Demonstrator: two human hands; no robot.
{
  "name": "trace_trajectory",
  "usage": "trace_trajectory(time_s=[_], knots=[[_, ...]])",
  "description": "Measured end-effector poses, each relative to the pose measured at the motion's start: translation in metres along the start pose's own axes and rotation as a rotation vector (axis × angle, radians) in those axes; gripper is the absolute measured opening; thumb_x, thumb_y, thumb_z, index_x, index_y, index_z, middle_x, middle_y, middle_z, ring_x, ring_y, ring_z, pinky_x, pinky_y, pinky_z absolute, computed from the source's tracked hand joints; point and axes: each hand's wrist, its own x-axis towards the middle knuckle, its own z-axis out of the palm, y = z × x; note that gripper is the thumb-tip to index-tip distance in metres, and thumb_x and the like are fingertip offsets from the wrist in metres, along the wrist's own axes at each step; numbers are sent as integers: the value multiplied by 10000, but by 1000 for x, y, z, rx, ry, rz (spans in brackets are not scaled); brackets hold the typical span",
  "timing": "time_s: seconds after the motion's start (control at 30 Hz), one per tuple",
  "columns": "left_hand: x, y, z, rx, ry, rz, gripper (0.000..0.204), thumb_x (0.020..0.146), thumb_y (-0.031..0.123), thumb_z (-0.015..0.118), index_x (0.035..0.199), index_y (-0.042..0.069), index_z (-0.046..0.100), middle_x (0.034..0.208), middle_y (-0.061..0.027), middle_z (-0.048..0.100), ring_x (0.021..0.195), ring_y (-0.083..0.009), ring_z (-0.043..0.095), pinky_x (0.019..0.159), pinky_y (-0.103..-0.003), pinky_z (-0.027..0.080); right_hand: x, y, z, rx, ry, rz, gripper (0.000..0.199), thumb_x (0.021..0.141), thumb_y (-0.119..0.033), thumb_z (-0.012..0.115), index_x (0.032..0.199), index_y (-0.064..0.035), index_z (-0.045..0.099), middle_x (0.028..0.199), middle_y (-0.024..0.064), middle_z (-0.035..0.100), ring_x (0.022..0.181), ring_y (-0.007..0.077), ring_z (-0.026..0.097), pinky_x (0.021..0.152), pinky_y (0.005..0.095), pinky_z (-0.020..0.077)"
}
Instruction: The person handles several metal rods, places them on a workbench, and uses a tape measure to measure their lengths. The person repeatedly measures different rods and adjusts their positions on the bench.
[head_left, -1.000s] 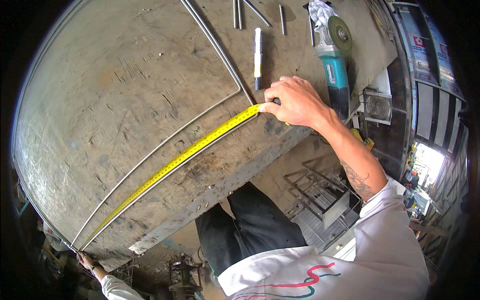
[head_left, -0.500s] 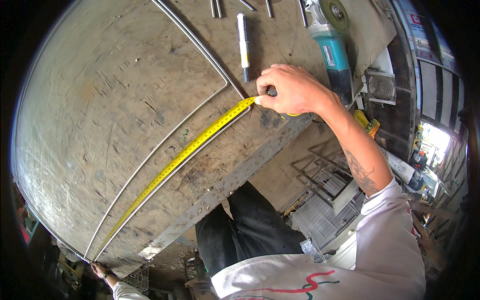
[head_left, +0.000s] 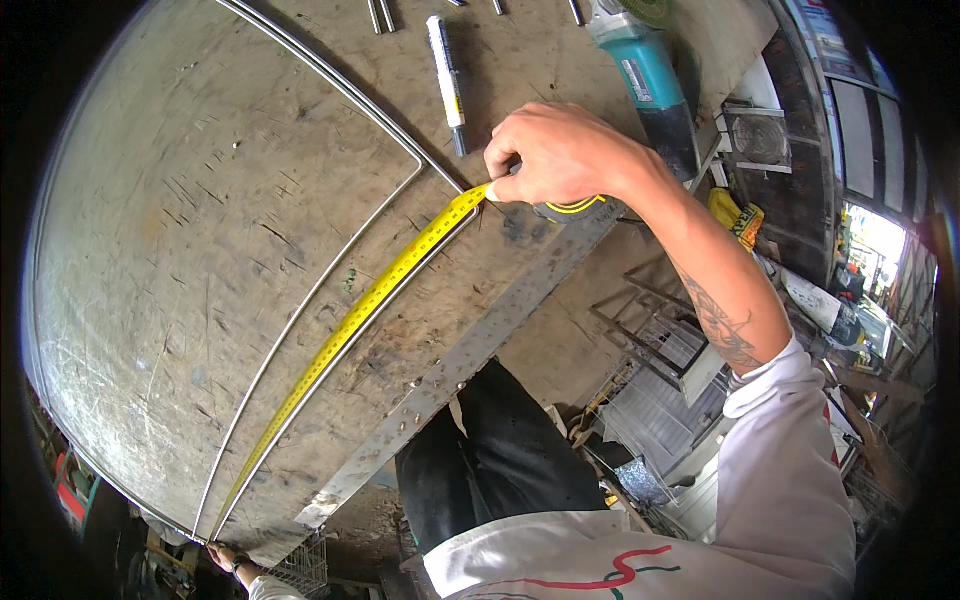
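My right hand is closed on a tape measure case near the table's front edge. Its yellow tape runs out to the lower left along a thin bent steel rod that lies on the metal table. My left hand shows only at the bottom left, past the table's corner, at the far end of the tape and rod; what it grips is too small to tell. A white marker lies just behind my right hand.
A teal angle grinder rests at the table's back right. Short metal rods lie at the far edge. Wire racks and scrap sit on the floor to the right, beside my dark trousers.
The view has drawn closer to the table. My right hand with the tape case has stayed at the rod's bend, and the tape remains stretched to the lower left.
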Motion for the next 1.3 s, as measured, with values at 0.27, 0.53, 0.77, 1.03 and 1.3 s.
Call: trace_trajectory(time_s=[0.27,0.53,0.77,1.03,1.3], knots=[[9,1,-5,-63,13,5,380,981,196,641,1279,-40,656,1372,-284,583,1237,-383,575,1063,-427,483,0,6,2,-10,5,-16,227,771,-276,722,873,-81,778,782,147,732,788,338,714,739,449,548],[11,-1,-8,44,38,39,342,978,276,675,1252,74,712,1281,-198,680,1089,-347,654,912,-445,550,-2,5,-1,7,-2,-3,210,769,-266,729,850,-78,778,762,139,729,766,333,710,713,446,544],[9,-10,-12,-40,-26,-49,400,971,351,654,1348,216,647,1318,-138,663,1115,-326,646,908,-488,539,-3,-4,-5,25,-21,15,242,768,-255,735,831,-22,757,799,172,704,771,343,689,738,427,535],[0,-2,-5,112,65,-28,383,972,364,662,1316,197,680,1284,-106,696,1065,-283,671,833,-437,550,-2,7,3,30,55,-53,184,727,-231,711,766,-57,752,718,166,699,700,350,688,644,454,531],[-9,4,-5,163,58,-23,275,992,392,602,1189,219,685,894,14,649,668,-159,511,578,-362,403,-5,5,8,8,60,-19,209,774,-214,724,765,-5,729,634,173,646,641,330,665,674,413,530]])
